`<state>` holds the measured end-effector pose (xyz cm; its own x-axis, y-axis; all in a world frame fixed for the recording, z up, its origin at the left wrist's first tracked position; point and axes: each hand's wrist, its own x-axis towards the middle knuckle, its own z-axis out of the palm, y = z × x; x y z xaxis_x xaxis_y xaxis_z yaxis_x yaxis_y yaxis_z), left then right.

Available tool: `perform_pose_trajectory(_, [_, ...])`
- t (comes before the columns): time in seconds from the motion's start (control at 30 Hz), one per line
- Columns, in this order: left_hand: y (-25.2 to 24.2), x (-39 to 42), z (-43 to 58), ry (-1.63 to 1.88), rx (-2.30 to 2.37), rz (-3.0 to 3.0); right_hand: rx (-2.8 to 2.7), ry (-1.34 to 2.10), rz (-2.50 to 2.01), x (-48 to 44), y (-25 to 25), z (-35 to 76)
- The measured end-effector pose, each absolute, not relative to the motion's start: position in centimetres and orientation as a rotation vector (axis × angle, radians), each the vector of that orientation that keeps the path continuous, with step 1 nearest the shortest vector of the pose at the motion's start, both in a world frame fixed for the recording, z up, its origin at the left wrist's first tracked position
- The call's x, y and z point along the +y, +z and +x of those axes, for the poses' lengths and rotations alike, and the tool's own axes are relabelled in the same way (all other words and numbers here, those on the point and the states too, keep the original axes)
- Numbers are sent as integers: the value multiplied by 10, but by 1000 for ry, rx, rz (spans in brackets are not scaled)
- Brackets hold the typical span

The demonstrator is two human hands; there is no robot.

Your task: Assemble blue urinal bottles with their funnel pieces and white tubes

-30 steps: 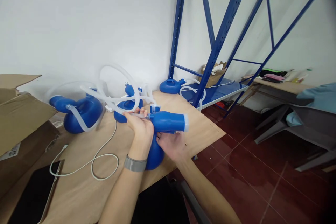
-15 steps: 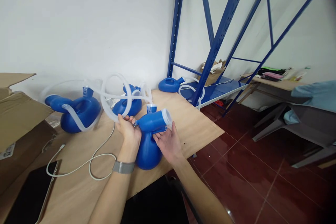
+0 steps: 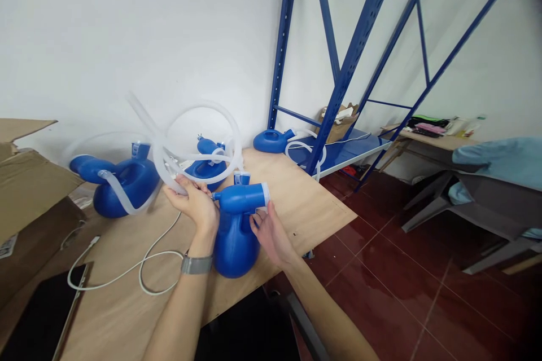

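A blue plastic bottle point(image 3: 235, 237) with a wide white-rimmed neck stands near the front edge of the wooden table point(image 3: 296, 203). My right hand point(image 3: 267, 232) grips the bottle under its neck. My left hand point(image 3: 192, 203) is closed on a translucent white hose point(image 3: 199, 110) close to the bottle's small rear port; the hose loops up and back over the table.
Two more blue bottles point(image 3: 122, 183) point(image 3: 207, 166) with hoses sit at the table's back, a fourth point(image 3: 273, 140) on the blue rack shelf. A white cable point(image 3: 139, 265) and a dark tablet point(image 3: 38, 321) lie at the left beside a cardboard box point(image 3: 25, 180). Red tiled floor at right.
The bottle has come down from a tilted hold to stand upright on the table. The hose loop has swung higher, and my left hand has shifted left along it.
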<state>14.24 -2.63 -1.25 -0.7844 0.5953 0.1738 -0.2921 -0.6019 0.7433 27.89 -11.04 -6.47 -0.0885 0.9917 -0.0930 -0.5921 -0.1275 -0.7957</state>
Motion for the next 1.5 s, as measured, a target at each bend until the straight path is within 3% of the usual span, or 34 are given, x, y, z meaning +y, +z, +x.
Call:
perform_pose_trajectory(0.27, [-12, -24, 124, 2415, 1151, 755, -1518, 1053, -1245, -132, -87, 280])
perform_pose_trajectory(0.43, [-18, -25, 105, 2380, 1124, 751, -1790, 810, -1316, -135, -84, 288])
perform_pose_trajectory(0.57, [-24, -28, 101, 2211, 1099, 817, -1759, 673, -1362, -141, -101, 295])
perform_pose_trajectory(0.73, [-23, -35, 101, 1673, 1233, 1120, -1641, 396, -1470, -166, -125, 322])
perform_pose_trajectory(0.97, [13, 3, 130, 1112, 1294, 1963, -1483, 193, -1501, -174, -143, 363])
perform_pose_trajectory(1.27, [45, 22, 192, 1168, 1065, 2518, -1329, 174, -1367, -141, -173, 373])
perform_pose_trajectory(1.5, [56, 52, 214, 993, 1345, 2549, -1246, 253, -1403, -99, -164, 379])
